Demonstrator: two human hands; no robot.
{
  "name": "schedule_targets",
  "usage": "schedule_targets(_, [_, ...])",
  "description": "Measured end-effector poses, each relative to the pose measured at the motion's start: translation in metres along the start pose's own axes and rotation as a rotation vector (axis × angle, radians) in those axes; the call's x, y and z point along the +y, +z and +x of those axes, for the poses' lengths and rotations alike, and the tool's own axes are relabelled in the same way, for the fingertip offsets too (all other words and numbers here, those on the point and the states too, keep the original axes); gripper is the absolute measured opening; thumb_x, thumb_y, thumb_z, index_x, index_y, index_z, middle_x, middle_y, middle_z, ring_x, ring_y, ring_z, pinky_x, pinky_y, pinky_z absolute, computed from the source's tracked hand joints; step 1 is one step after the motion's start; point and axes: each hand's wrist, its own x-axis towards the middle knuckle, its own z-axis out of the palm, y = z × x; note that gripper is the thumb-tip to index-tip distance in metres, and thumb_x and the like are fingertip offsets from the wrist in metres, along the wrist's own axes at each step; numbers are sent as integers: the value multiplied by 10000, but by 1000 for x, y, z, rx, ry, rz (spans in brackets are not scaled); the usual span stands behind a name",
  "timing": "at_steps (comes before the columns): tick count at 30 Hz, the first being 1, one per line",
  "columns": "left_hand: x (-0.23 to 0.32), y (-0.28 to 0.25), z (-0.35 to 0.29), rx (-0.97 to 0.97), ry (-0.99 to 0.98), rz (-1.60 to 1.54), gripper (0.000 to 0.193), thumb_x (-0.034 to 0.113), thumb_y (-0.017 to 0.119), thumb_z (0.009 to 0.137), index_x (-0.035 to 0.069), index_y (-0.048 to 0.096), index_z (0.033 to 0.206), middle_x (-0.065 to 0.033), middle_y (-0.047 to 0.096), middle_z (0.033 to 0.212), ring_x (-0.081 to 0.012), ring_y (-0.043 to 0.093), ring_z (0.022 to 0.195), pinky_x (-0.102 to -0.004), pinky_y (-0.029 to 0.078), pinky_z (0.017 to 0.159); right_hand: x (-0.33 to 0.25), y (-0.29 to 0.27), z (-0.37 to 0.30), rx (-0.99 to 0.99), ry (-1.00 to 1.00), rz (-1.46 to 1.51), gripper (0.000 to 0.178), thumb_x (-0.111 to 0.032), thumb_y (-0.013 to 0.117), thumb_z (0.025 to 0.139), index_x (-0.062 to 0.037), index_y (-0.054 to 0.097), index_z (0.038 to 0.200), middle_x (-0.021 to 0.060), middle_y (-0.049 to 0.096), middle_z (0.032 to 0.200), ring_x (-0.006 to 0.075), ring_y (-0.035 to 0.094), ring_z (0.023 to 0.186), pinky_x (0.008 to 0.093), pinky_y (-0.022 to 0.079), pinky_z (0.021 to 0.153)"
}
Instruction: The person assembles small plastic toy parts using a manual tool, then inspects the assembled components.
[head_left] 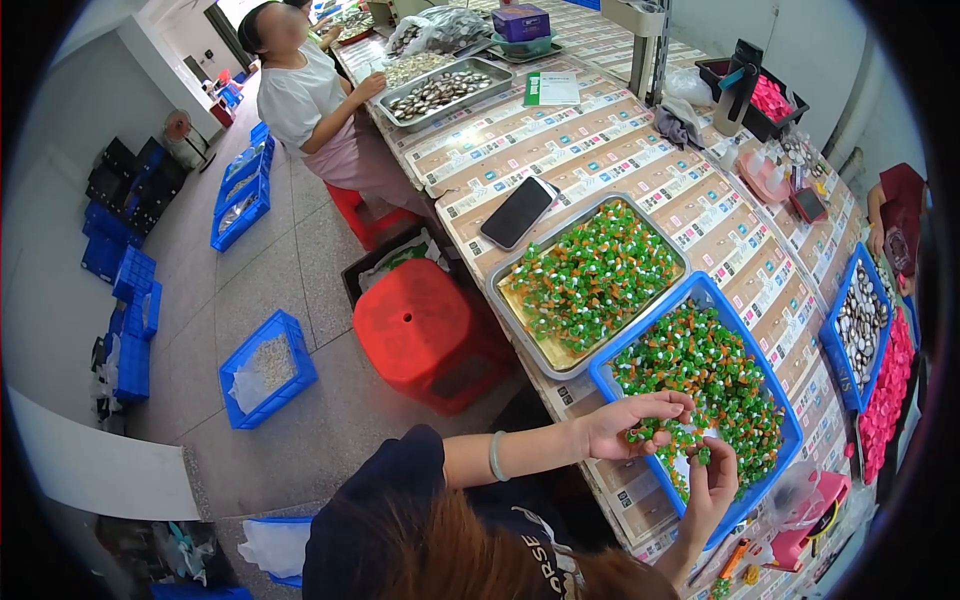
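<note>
My left hand (pixel 625 425), a pale bangle on its wrist, is cupped palm up with several small green, white and orange pieces in its curled fingers. Close beside it, my right hand (pixel 712 485) pinches one small green piece (pixel 704 456) between thumb and fingertips. Both hands are over the near side of a blue plastic tray (pixel 793 425) heaped with the same kind of pieces. Beyond it on the table stands a metal tray (pixel 497 290), also piled with these green and orange pieces (pixel 600 265). The exact kind of the pieces is too small to tell.
A phone (pixel 519 212) lies beyond the metal tray. Red stools (pixel 415 325) stand left of the table (pixel 690 220). At right are a blue tray of dark-and-white pieces (pixel 860 318) and a pink tool (pixel 815 520). One person (pixel 310 110) sits far left, another (pixel 900 215) at right.
</note>
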Motion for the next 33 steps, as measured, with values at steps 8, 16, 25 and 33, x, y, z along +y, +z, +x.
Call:
schedule_targets(8, [-9, 7, -3, 15, 60, 211, 161, 148, 500, 830, 85, 464, 973, -1, 480, 833, -51, 478, 539, -159, 358, 396, -2, 1, -5, 0, 5, -15, 161, 32, 482, 784, 16, 484, 944, 38, 510, 871, 90, 504, 796, 193, 393, 703])
schedule_targets(16, [-22, 25, -12, 54, 32, 330, 134, 170, 495, 836, 84, 477, 937, 23, 474, 743, -36, 477, 522, -150, 349, 406, -18, -5, -21, -11, -2, 16, 153, 19, 482, 793, 17, 484, 946, 38, 508, 881, 88, 501, 806, 194, 394, 704])
schedule_targets(25, [-40, 52, -29, 70, 28, 386, 142, 173, 489, 837, 93, 475, 953, 34, 466, 698, -31, 463, 512, -164, 326, 407, -29, -21, -46, -22, -12, 10, 175, 19, 472, 793, 20, 473, 968, 58, 510, 902, 104, 502, 811, 210, 397, 724])
schedule_targets(33, [-51, 65, -34, 91, 31, 377, 148, 177, 489, 835, 94, 471, 957, 35, 463, 701, -35, 461, 516, -167, 326, 411, -42, -30, -55, -38, -25, 12, 181, 25, 466, 790, 19, 469, 972, 61, 503, 901, 112, 504, 811, 218, 399, 732])
